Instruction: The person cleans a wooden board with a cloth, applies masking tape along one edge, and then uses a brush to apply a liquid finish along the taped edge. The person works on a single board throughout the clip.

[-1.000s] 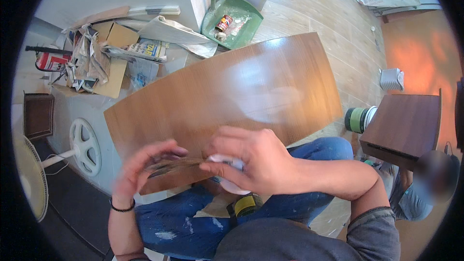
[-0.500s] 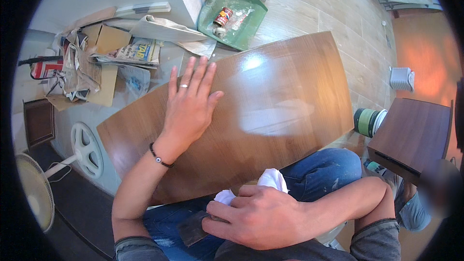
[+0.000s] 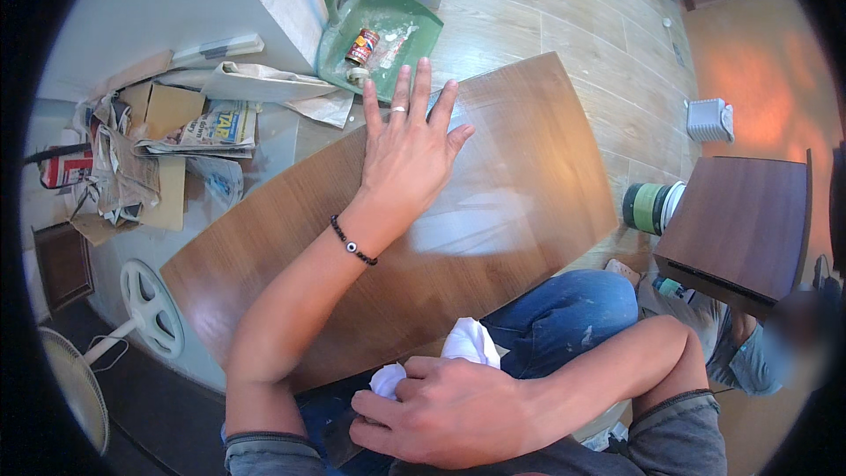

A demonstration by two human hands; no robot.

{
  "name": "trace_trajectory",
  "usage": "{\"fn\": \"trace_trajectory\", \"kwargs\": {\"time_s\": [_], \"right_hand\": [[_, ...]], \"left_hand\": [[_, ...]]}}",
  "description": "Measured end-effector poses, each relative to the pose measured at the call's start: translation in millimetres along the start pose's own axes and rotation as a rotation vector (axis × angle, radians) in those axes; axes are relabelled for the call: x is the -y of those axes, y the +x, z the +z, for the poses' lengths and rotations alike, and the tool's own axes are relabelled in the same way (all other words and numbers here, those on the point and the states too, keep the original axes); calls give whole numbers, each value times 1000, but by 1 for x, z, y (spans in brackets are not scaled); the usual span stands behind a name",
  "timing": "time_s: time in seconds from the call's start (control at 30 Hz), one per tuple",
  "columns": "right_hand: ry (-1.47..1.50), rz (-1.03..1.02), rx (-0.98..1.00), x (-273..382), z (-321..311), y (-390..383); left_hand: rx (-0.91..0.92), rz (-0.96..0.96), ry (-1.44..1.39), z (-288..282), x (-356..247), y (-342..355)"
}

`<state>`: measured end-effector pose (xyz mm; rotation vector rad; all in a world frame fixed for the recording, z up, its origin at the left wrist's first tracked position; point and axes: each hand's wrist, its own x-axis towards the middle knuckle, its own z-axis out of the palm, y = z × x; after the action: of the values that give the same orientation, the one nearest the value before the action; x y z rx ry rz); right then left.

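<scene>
While the right hand (image 3: pixel 445 412) grips a white cloth (image 3: pixel 472 344) at bottom centre, the left hand (image 3: pixel 405 159), fingers spread wide, is over the far part of the board (image 3: pixel 467 295), which slants across mid-frame; I cannot tell whether its palm touches. A fan (image 3: pixel 69 397) stands lower left, a brown box (image 3: pixel 736 220) right. Farther off, newspapers (image 3: pixel 207 130) lie upper left, and a dustpan (image 3: pixel 418 11) holds a can (image 3: pixel 362 47) at top centre.
</scene>
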<state>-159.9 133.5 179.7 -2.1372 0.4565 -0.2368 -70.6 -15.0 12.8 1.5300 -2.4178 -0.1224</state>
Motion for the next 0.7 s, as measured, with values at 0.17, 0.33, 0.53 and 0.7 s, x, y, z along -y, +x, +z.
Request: {"fn": "trace_trajectory", "kwargs": {"time_s": [0.17,0.33,0.53,0.7], "right_hand": [[-108,-47,70,0,-4,2],[-139,-59,97,2,-5,1],[-138,-91,81,11,3,3],[-153,-91,97,19,8,6]], "left_hand": [[5,-44,-29,-6,16,-21],[63,-192,104,-40,56,-82],[234,-413,352,-93,112,-176],[389,-1111,595,-188,148,-261]]}}
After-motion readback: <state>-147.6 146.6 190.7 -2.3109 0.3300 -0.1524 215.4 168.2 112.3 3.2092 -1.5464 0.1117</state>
